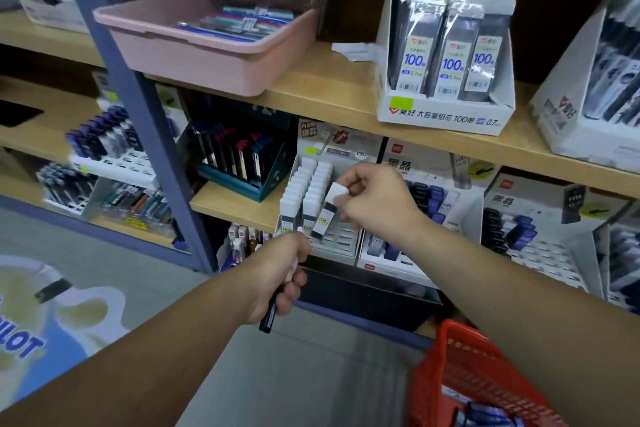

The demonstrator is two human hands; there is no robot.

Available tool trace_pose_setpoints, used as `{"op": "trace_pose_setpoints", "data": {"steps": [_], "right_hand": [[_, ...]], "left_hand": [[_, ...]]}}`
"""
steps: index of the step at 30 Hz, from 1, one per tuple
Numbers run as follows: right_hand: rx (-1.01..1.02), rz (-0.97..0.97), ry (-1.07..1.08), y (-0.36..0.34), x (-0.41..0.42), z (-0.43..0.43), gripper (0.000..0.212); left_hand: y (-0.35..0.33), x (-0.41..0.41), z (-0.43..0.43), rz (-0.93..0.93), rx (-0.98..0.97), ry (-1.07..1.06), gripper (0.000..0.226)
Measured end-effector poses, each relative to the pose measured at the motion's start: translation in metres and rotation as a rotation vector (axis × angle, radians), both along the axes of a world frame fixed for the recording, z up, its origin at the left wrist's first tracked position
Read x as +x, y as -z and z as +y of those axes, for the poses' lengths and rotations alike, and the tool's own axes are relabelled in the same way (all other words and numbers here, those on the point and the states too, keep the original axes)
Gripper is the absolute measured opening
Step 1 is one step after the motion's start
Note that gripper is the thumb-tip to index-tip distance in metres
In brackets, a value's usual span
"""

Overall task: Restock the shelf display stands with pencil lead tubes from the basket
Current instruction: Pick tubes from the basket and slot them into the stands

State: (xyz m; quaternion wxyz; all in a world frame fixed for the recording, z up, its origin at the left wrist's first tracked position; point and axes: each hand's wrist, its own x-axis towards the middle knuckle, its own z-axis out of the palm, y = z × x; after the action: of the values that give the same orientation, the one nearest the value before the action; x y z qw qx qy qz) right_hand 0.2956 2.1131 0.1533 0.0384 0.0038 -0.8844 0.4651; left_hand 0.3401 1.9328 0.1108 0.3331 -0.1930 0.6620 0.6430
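A white display stand (341, 241) on the middle shelf holds two rows of white-capped pencil lead tubes (304, 184). My right hand (375, 198) pinches the white cap of one dark lead tube (325, 215), which stands tilted over the stand's third column of slots. My left hand (282, 276), lower and to the left, is closed around several more lead tubes (269, 317), their dark ends poking out below my fist. The red basket (460, 367) is at the bottom right, with some packets just visible inside.
A pink tray (194, 55) of pens overhangs the upper shelf's edge above the stand. A white box of 100-count lead packs (446, 80) stands to its right. More lead stands (415, 218) fill the shelf to the right. A blue shelf post (162, 156) rises at the left.
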Motion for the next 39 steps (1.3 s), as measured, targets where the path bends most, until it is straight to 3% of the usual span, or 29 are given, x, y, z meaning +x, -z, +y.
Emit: {"op": "trace_pose_setpoints", "data": {"steps": [8,18,27,33,39], "right_hand": [[0.031,0.105,-0.058,0.029,0.015,-0.020,0.016],[0.255,0.359,-0.143,0.042,0.012,-0.020,0.017],[0.151,0.266,-0.148,0.041,0.012,-0.018,0.013],[0.235,0.354,-0.222,0.039,0.014,-0.027,0.012],[0.148,0.217,-0.140,0.042,0.010,-0.016,0.012]], "left_hand": [[0.005,0.000,-0.019,0.148,-0.027,-0.002,0.019],[-0.004,0.002,-0.034,0.073,0.126,-0.083,0.041],[-0.007,0.004,-0.036,0.159,0.019,-0.121,0.040],[-0.002,0.002,-0.035,0.224,0.061,-0.074,0.039],[-0.006,0.006,-0.036,0.225,0.026,-0.034,0.028]]}}
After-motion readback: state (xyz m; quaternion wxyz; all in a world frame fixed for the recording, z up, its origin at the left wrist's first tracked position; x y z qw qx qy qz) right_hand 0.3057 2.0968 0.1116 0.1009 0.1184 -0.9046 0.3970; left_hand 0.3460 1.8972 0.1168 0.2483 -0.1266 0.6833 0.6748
